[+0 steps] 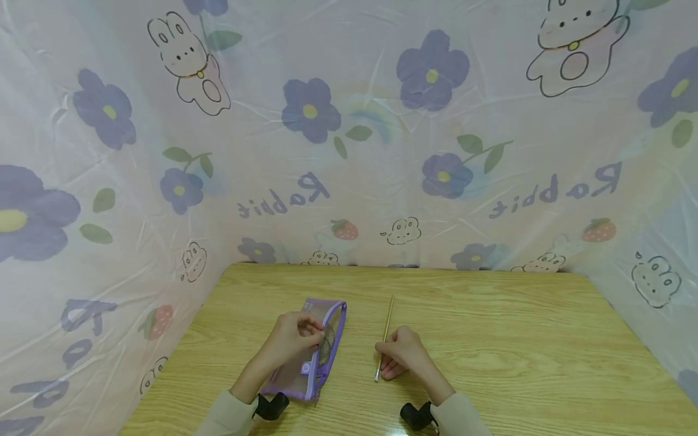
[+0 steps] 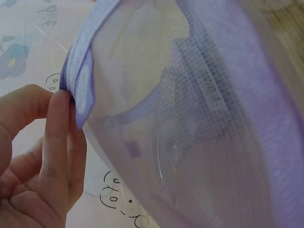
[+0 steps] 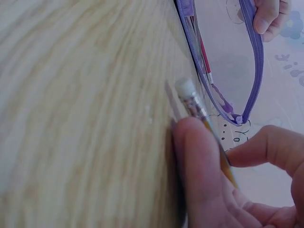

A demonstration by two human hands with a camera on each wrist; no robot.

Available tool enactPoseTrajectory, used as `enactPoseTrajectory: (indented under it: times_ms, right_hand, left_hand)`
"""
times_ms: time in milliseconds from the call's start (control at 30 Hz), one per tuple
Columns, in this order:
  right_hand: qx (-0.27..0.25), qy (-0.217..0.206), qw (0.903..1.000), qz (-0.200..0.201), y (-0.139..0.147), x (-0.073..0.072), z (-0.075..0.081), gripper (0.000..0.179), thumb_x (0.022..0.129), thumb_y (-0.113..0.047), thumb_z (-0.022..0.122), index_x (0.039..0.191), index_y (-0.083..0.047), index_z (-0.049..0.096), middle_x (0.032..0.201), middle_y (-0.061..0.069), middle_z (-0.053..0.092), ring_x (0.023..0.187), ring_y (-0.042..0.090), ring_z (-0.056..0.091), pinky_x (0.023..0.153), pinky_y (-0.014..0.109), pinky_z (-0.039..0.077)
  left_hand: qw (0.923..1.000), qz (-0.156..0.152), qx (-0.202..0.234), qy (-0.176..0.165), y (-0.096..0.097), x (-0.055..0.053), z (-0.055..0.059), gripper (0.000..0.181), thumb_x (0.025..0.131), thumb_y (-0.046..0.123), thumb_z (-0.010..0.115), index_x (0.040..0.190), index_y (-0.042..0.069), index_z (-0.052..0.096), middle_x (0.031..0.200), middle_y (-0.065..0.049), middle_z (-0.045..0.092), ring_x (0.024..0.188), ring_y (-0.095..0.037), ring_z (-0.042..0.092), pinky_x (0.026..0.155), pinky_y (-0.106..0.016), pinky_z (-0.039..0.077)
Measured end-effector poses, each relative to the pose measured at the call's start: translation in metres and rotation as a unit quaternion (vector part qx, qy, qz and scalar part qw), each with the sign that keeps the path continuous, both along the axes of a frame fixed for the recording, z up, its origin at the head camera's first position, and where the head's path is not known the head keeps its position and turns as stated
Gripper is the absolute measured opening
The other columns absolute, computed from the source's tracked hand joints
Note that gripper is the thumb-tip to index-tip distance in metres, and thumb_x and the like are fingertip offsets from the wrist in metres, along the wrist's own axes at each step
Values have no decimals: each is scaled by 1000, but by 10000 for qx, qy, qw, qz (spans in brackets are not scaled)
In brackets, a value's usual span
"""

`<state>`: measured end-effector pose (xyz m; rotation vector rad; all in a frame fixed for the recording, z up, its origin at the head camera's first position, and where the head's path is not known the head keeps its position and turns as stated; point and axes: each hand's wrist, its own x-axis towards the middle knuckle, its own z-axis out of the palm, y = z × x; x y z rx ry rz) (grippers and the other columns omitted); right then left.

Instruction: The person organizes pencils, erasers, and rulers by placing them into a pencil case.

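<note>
A see-through mesh pencil case with purple trim lies on the table, its zipper open. My left hand pinches the zippered edge between thumb and fingers and lifts it, so the mouth gapes in the right wrist view. Right of the case, my right hand holds a yellow pencil between thumb and fingers, its eraser end toward me. The white eraser and metal band show close over the tabletop. Inside the case, a red pencil shows through the opening.
The wood-grain table runs back to a hanging cloth printed with rabbits and flowers, which also covers both sides. Black wrist cameras sit by both cuffs. A printed label shows through the mesh.
</note>
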<state>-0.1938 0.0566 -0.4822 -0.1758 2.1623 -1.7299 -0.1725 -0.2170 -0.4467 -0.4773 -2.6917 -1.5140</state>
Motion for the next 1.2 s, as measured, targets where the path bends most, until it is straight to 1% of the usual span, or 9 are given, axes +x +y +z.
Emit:
enactPoseTrajectory:
  times_ms: [233,433,633,767,867,1000,1200]
  right_hand:
    - [10,-97,9999,-123,1,-1,1,16,87,-4,64,75,4,57,61,15,65,46,20,65,47,34,57]
    - [-82,-107,9999,-92,4,-1,3,14,88,-5,63,80,6,61,66,14,64,49,20,66,49,34,58]
    - [-580,-194,9981,74,8,0,4,15,86,-2,61,89,13,63,68,15,64,54,21,67,54,36,59]
    - [-1057,-379,9935,177,11,-2,4,18,85,1,60,95,16,62,70,19,68,57,22,69,56,35,59]
    - [-1354,-564,9888,287,13,-3,3,20,86,3,60,100,18,59,75,21,70,61,23,71,58,33,59]
    - [-1558,-728,9843,386,15,-5,2,25,87,4,62,106,20,57,79,20,71,65,23,72,60,32,59]
    - [-1773,-867,9793,460,16,-4,2,26,88,5,62,108,21,57,81,18,72,69,23,72,62,34,60]
  left_hand:
    - [10000,-10,-45,-61,-2,0,0,5,90,6,72,93,3,70,80,-2,69,67,-15,68,60,-26,57]
    - [9999,32,-93,-51,-3,0,0,4,91,7,72,94,4,71,80,0,69,67,-16,68,60,-26,57]
    - [9999,72,-70,-19,-3,0,-1,4,90,6,73,93,4,71,80,0,69,66,-16,68,60,-26,57]
    - [9999,85,-83,9,-3,0,-1,4,90,5,73,92,4,71,79,0,68,65,-15,67,59,-26,57]
    - [9999,82,-83,13,-3,0,-1,4,90,6,73,92,4,71,79,0,69,65,-15,67,59,-26,57]
    - [9999,98,-74,3,-3,0,0,3,90,6,72,92,4,71,80,-1,69,66,-15,68,59,-26,57]
    - [9999,118,-29,14,-3,0,-1,3,90,5,72,92,3,70,79,-1,69,66,-16,68,59,-26,57]
